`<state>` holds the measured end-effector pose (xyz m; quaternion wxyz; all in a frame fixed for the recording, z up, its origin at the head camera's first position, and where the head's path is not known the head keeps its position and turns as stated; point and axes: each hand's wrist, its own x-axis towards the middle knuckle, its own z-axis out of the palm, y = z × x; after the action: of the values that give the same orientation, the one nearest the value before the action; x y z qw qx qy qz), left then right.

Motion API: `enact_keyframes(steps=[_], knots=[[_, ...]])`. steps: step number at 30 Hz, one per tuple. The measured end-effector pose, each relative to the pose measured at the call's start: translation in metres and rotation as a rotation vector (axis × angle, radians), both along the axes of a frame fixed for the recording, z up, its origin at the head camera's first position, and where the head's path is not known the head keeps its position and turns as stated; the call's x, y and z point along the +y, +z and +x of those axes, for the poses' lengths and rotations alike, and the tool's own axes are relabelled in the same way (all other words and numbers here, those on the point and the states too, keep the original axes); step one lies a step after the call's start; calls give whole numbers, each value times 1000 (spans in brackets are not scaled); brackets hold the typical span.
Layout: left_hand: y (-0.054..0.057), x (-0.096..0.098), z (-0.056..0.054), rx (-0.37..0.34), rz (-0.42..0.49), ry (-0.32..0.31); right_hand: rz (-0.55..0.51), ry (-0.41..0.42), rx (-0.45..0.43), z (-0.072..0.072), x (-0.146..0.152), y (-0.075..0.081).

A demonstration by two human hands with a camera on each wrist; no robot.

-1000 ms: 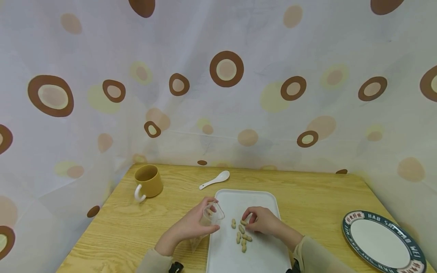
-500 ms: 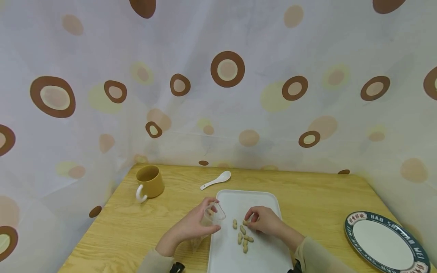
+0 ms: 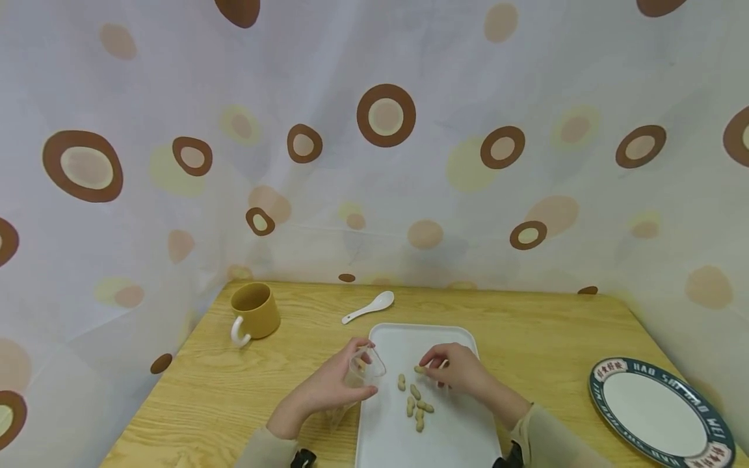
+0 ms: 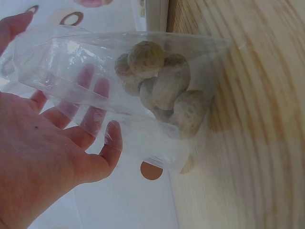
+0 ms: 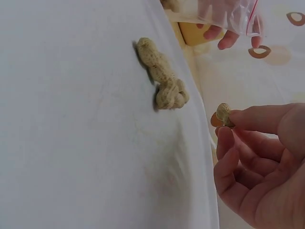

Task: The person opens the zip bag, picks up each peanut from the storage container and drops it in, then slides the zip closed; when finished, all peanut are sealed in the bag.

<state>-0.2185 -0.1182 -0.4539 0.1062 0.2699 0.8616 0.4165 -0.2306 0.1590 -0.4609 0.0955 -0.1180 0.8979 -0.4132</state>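
Observation:
My left hand [image 3: 330, 385] holds a clear zip bag [image 4: 150, 143] by its upper part, with the fingers curled round it and the mouth spread toward the tray. Several peanuts [image 4: 172, 83] lie in the bottom of the bag, which is close over the wooden table. Between thumb and fingertips my right hand [image 3: 462, 374] pinches one unshelled peanut [image 5: 223, 113], raised over the white tray [image 3: 439, 445]. More peanuts [image 3: 411, 406] lie loosely grouped on the tray, to the left of and nearer than the right hand.
A mustard mug [image 3: 260, 315] with a white handle stands at the back left of the table [image 3: 193, 403]. Behind the tray lies a white spoon [image 3: 368, 308]. An oval plate [image 3: 655, 413] with a dark lettered rim sits at the right. A patterned cloth [image 3: 328, 195] encloses the table.
My right hand has taken hold of a peanut and lifted it off the tray, slightly away from the others. My left hand keeps the bag in the same place.

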Motion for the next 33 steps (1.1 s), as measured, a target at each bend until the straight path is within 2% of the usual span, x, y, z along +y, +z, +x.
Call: enact_keyframes(steps=[5,8,15,20,33], knots=[[2,0,0,4,0,-1,-44,24,48,-3,-4,12],[2,0,0,-8,5,0,-87,32,46,-3,-10,19],[3,1,-1,2,11,-8,-141,35,49,2,-22,37],[3,2,-2,18,13,-16,-178,86,65,6,-32,47],[5,5,0,13,10,-19,-212,160,31,11,-53,47]])
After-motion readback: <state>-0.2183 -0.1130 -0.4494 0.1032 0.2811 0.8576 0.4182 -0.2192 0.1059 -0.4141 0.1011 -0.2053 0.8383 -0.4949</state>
